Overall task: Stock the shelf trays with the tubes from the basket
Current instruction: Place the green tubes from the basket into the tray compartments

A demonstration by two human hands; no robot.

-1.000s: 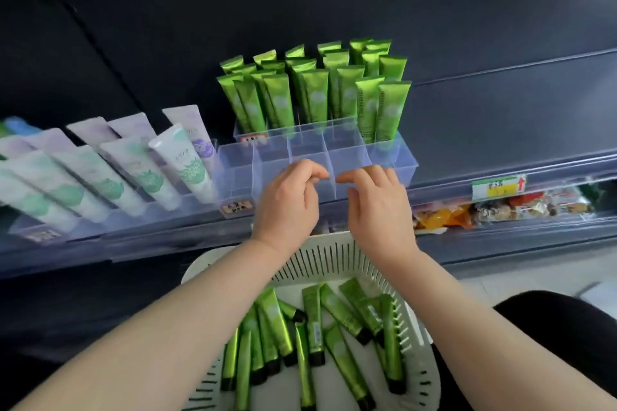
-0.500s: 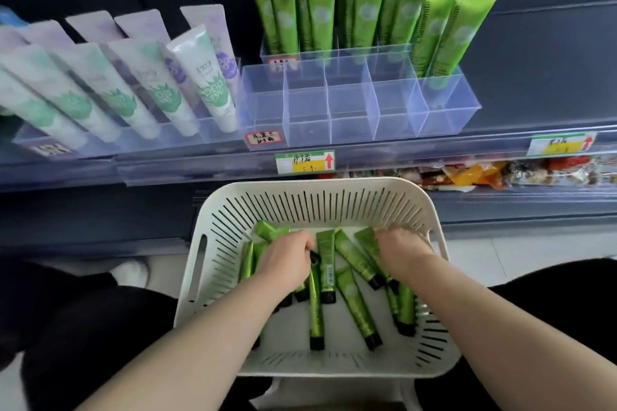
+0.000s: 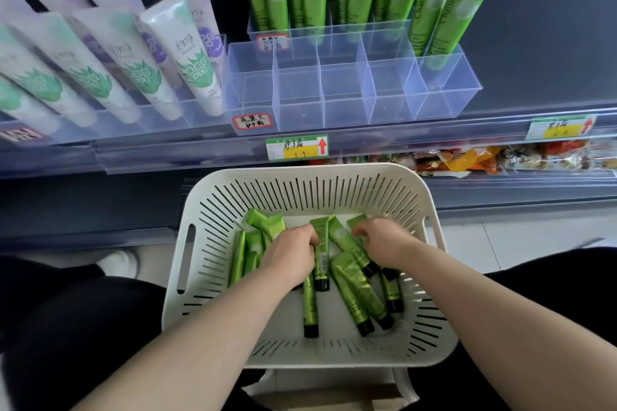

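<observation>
A white slotted basket (image 3: 207, 253) sits on my lap and holds several green tubes (image 3: 355, 290) with black caps. My left hand (image 3: 290, 253) is down in the basket, its fingers curled round a green tube (image 3: 321, 250). My right hand (image 3: 384, 242) reaches in beside it and grips another green tube (image 3: 359, 222) at the basket's far side. Above, a clear divided shelf tray (image 3: 334, 103) has bare front compartments, with green tubes (image 3: 437, 10) standing upright in its back rows and right end.
White and purple tubes (image 3: 187, 47) lean in the trays to the left. Price labels (image 3: 297, 147) hang on the shelf rail. Snack packets (image 3: 467, 160) lie on the lower shelf at right. My dark-clothed legs flank the basket.
Both hands dropped from the tray's front edge into the basket and closed on tubes. The view tilted down and moved closer.
</observation>
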